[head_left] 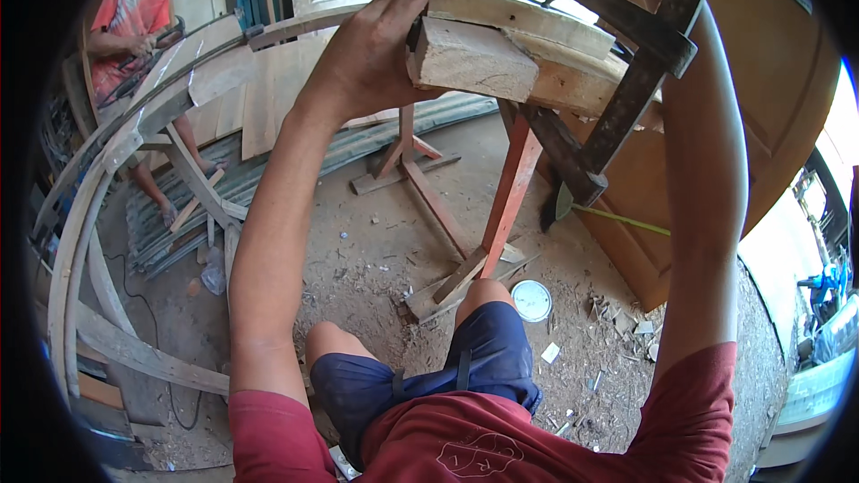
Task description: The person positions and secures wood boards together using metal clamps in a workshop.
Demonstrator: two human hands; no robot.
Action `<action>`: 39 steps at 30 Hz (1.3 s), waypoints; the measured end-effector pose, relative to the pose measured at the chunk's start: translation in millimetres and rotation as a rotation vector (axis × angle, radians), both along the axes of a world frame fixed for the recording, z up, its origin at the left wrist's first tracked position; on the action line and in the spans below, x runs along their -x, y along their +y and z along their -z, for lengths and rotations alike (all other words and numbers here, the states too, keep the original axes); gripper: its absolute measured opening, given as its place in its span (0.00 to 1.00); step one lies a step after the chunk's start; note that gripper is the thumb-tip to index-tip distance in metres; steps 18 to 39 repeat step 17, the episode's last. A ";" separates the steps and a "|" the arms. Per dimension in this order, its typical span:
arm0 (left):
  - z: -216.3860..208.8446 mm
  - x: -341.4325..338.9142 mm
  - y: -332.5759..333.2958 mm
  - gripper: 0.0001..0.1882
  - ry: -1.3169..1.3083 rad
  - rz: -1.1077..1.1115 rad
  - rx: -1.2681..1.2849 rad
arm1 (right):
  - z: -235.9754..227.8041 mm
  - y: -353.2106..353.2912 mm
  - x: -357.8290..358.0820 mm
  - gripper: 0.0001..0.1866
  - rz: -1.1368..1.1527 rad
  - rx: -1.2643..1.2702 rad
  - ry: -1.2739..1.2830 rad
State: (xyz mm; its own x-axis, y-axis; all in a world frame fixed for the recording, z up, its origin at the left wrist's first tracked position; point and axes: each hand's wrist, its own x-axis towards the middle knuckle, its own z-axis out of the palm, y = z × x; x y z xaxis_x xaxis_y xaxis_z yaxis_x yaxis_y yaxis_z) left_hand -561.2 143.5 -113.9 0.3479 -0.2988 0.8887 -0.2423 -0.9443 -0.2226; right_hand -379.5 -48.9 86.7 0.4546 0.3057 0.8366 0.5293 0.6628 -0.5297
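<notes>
Left hand [376, 54] grips the end of the pale curved laminated wooden beam [501, 45] resting on the red timber trestle [510, 188]; dark iron bar clamp [644, 63] already fitted; right hand out of frame, grip undeterminable.

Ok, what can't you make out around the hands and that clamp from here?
Head view only:
- Right hand: cut off by the top edge, so its grip is unknown.
- Clamp: its upper end runs out of frame.
- Left hand: fingertips hidden behind the wooden block.
- Co-worker's tool: too small to identify.
</notes>
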 end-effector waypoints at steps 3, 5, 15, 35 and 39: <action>0.5 -6.4 -0.8 0.60 -0.015 0.017 0.006 | 15.3 -15.3 17.2 0.24 0.278 -0.017 -0.111; 3.1 8.3 8.0 0.60 0.022 -0.039 0.013 | 32.4 -10.9 31.9 0.31 0.496 0.062 -0.457; 0.3 2.2 1.8 0.61 0.040 -0.023 0.038 | -26.0 -42.1 -15.1 0.38 0.497 0.623 -0.705; -1.8 3.8 0.3 0.60 0.039 0.008 0.042 | -28.0 -48.4 -19.2 0.37 0.321 0.607 -0.686; -1.8 3.8 0.3 0.60 0.039 0.008 0.042 | -28.0 -48.4 -19.2 0.37 0.321 0.607 -0.686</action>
